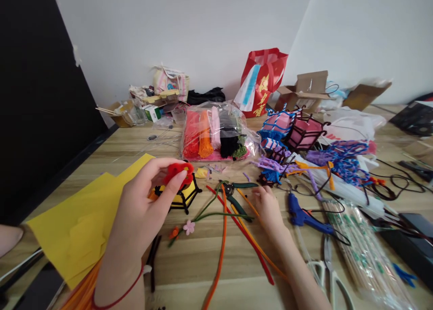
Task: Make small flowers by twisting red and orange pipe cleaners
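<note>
My left hand [142,206] is raised over the wooden table [135,143] and pinches a red pipe-cleaner flower [178,172] between thumb and fingers. Just behind it sits a small yellow lantern with a black frame [184,197]. My right hand [269,206] lies low on the table with its fingers curled, touching orange and red pipe cleaners [250,238] next to green-handled pliers [237,195]. Whether it grips one I cannot make out. A green stem with a pink and an orange flower [187,228] lies between my hands.
Yellow paper sheets [81,229] lie at the left. A clear bag of coloured pipe cleaners [216,131], pink and blue lanterns [294,131], a blue glue gun [302,215], scissors [326,265], a bag of sticks [361,251], a red gift bag [262,80] and boxes crowd the back and right.
</note>
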A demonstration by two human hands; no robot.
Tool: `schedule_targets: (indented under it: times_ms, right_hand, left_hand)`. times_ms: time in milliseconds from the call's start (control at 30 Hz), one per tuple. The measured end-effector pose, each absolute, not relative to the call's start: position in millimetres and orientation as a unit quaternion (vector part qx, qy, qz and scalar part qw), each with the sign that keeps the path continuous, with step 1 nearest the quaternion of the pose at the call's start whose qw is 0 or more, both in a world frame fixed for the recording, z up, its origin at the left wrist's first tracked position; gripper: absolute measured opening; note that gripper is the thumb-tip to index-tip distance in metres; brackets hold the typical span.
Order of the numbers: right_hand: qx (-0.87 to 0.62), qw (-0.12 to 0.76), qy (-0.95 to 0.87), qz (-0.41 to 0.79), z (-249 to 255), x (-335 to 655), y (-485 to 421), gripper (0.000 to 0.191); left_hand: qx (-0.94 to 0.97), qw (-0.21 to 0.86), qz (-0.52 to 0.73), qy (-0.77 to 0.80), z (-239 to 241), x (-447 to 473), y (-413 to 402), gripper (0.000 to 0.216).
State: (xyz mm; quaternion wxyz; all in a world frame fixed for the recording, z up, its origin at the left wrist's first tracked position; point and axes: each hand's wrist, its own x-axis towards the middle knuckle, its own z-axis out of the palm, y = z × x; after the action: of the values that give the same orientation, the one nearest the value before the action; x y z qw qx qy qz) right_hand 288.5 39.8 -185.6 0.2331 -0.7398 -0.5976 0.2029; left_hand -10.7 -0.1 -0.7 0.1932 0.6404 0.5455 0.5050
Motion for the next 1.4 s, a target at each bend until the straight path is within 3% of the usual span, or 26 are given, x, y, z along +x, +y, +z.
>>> schedule_targets:
  times_ms: [300,500,600,867,1033,1400]
  right_hand:
    - [-0.694,0.428,-0.503,0.288,-211,301,44,0.025]
    - [-0.637,0.535,-0.433,0.348,-204,289,36,0.059]
    - [-0.615,0.566,-0.399,0.377,-200,283,35,0.063]
    - [-0.548,0.589,-0.350,0.481,-183,280,33,0.066]
    - [-0.521,0.580,-0.319,0.538,-180,284,32,0.059]
    - [-0.519,0.572,-0.302,0.559,-176,278,28,0.060]
  left_hand:
    - [0.651,0.166,0.494,0.551,-4,-7,2,0.010]
    - [0.658,0.159,0.490,0.549,-4,-5,2,0.008]
    - [0.660,0.158,0.489,0.549,-4,-6,2,0.009]
    - [0.660,0.162,0.476,0.558,-5,-2,2,0.010]
    - [0.659,0.170,0.473,0.560,-6,-2,2,0.012]
    - [0.671,0.166,0.468,0.551,-6,-1,2,0.010]
